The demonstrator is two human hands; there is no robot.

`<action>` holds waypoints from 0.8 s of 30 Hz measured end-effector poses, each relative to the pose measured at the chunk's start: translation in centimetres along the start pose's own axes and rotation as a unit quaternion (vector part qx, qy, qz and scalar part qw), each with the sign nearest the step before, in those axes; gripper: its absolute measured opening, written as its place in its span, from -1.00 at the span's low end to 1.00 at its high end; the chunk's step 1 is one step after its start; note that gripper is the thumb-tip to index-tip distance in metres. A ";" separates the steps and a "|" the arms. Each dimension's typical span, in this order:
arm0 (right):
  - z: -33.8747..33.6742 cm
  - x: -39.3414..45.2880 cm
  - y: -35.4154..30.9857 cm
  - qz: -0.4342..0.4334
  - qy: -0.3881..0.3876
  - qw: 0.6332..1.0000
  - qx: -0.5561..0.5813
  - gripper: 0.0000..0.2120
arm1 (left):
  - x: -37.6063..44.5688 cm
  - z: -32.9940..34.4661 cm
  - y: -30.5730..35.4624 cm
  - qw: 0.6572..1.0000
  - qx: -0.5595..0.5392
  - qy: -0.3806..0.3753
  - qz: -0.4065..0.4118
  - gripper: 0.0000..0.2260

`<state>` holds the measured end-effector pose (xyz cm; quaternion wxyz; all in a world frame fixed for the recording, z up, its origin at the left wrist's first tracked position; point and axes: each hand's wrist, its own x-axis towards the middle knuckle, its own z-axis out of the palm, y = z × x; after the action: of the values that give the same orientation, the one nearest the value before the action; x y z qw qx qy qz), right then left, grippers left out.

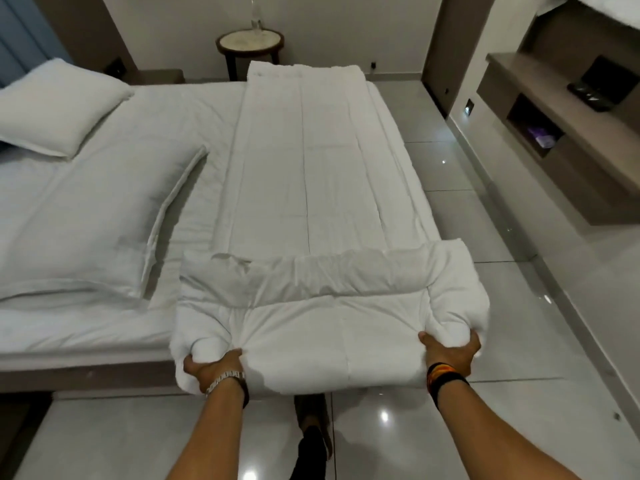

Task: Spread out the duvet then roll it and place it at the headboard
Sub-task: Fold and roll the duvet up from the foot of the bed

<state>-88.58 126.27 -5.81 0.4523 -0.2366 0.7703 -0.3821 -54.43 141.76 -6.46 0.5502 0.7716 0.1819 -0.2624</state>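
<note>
A white duvet (311, 161) lies folded into a long strip along the right side of the bed (194, 109). Its near end is turned over into a thick roll (329, 306) at the bed's near edge. My left hand (211, 367), with a metal watch on the wrist, grips the roll's left end. My right hand (448, 349), with dark bands on the wrist, grips the roll's right end. Both hands have fingers tucked under the roll. The blue headboard (20, 32) is at the far left.
Two white pillows (59, 105) (100, 220) lie on the left part of the bed. A round side table (250, 46) with a bottle stands beyond the bed. A wall shelf unit (554, 126) is at the right. Glossy tiled floor (485, 393) surrounds me.
</note>
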 end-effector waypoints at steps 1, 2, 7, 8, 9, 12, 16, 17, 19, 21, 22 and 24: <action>-1.3 -1.3 0.8 0.009 0.001 1.000 -0.015 0.07 | -0.9 -1.7 -0.5 1.000 0.010 0.004 -0.011 -0.02; -2.3 -2.4 1.3 0.015 0.005 0.999 -0.028 0.07 | -1.8 -3.1 -0.8 1.000 0.019 0.009 -0.022 -0.01; -2.1 -5.6 -2.5 0.011 0.008 0.998 -0.064 0.12 | -3.4 -5.2 3.0 0.998 0.031 -0.003 -0.048 0.09; -1.3 -5.7 -4.1 0.006 0.000 0.998 -0.068 0.12 | -3.2 -4.6 4.4 0.999 0.022 -0.006 -0.047 0.11; -0.3 -5.5 -6.0 -0.006 -0.008 0.998 -0.069 0.12 | -3.1 -3.8 6.0 0.999 0.009 -0.009 -0.043 0.11; 3.5 -4.4 -12.9 -0.096 -0.059 0.992 -0.049 0.04 | -2.4 -0.2 11.3 0.999 -0.038 -0.030 0.021 0.05; 8.7 -2.1 -21.3 -0.253 -0.156 0.954 0.026 -0.14 | -0.9 5.1 17.8 0.952 -0.106 -0.137 0.250 -0.22; 10.4 -1.1 -22.6 -0.275 -0.162 0.948 0.018 -0.18 | 0.1 7.1 19.4 0.940 -0.083 -0.167 0.286 -0.30; 13.1 0.7 -22.5 -0.298 -0.150 0.942 -0.018 -0.24 | 2.0 10.8 20.5 0.922 -0.014 -0.205 0.328 -0.41; 15.5 2.8 -19.7 -0.276 -0.127 0.950 -0.075 -0.27 | 4.3 13.7 18.8 0.929 0.052 -0.198 0.307 -0.43; 16.5 3.7 -17.6 -0.246 -0.115 0.956 -0.111 -0.26 | 5.4 14.6 17.0 0.940 0.085 -0.165 0.286 -0.42; 18.0 4.7 -13.3 -0.157 -0.092 0.971 -0.152 -0.19 | 7.2 15.7 13.2 0.961 0.147 -0.093 0.213 -0.36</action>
<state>-74.72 108.27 -2.90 0.4143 -0.4551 0.7276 -0.3030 -44.42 122.55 -4.92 0.4886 0.8368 -0.0797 -0.2338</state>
